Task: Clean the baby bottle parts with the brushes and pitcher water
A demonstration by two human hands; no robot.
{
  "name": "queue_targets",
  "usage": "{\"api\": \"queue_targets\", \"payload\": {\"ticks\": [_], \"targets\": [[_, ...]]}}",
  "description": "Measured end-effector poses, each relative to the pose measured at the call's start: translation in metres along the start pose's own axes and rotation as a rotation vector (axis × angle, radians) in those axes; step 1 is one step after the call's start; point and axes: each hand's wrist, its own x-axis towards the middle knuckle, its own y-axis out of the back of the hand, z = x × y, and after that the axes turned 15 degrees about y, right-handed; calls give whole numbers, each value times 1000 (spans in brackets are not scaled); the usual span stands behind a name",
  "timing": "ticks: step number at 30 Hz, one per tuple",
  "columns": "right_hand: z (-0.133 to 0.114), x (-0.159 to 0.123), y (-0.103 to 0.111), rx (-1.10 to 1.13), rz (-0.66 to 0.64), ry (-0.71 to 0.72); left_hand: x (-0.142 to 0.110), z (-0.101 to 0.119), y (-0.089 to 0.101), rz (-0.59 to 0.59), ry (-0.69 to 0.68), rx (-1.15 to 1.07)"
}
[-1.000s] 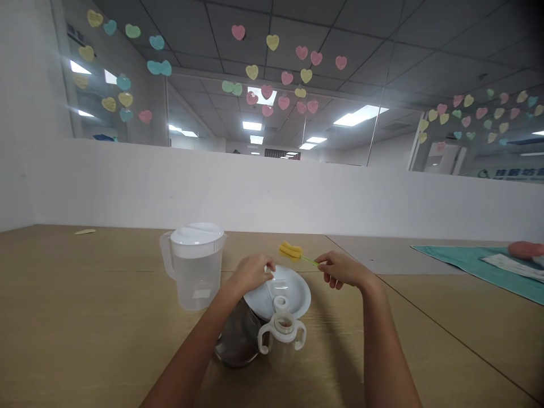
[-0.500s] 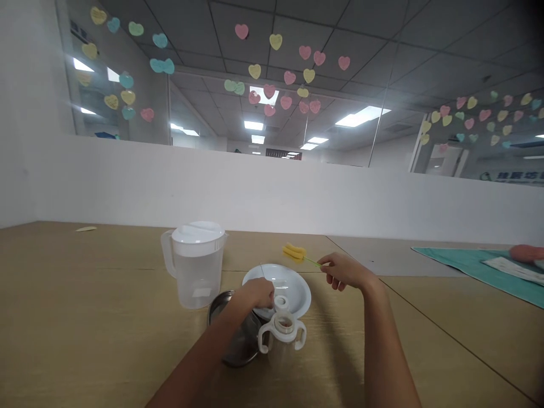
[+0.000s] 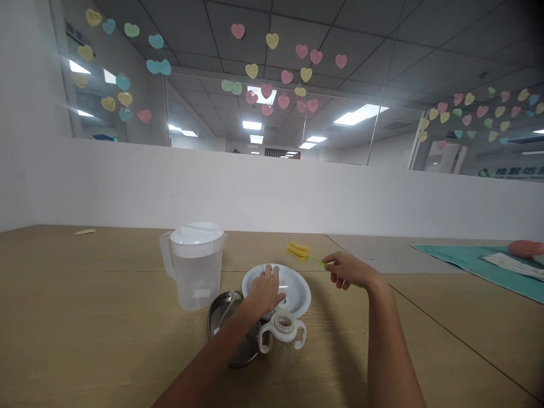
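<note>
My right hand (image 3: 346,269) is closed on the thin green handle of a small yellow sponge brush (image 3: 298,250), which it holds just above the far rim of a white plate (image 3: 300,286). My left hand (image 3: 266,290) rests over the near left part of that plate, fingers curled down onto something I cannot make out. A white two-handled cup lid with a round cap (image 3: 283,327) sits at the plate's near edge. A shallow metal bowl (image 3: 225,311) lies just left of it, partly under my left forearm.
A clear plastic pitcher with a white lid (image 3: 195,263) stands to the left of the plate on the wooden table (image 3: 85,317). A teal mat (image 3: 467,258) with a pink object lies at the far right. A white partition wall runs behind the table.
My left hand dropped from beside the brush to the bowl, then moved up onto the plate. The right hand and brush shifted slightly right and stayed raised.
</note>
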Motion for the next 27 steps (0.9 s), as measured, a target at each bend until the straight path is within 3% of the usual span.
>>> {"api": "queue_targets", "payload": {"ticks": [2, 6, 13, 27], "targets": [[1, -1, 1, -5, 2, -1, 3, 0, -6, 18, -90, -20], [3, -1, 1, -3, -1, -3, 6, -3, -11, -76, -226, -26], [2, 0, 2, 8, -3, 22, 5, 1, -5, -62, -183, -46], [-1, 0, -1, -1, -4, 8, 10, -6, -16, -135, -235, -55]]}}
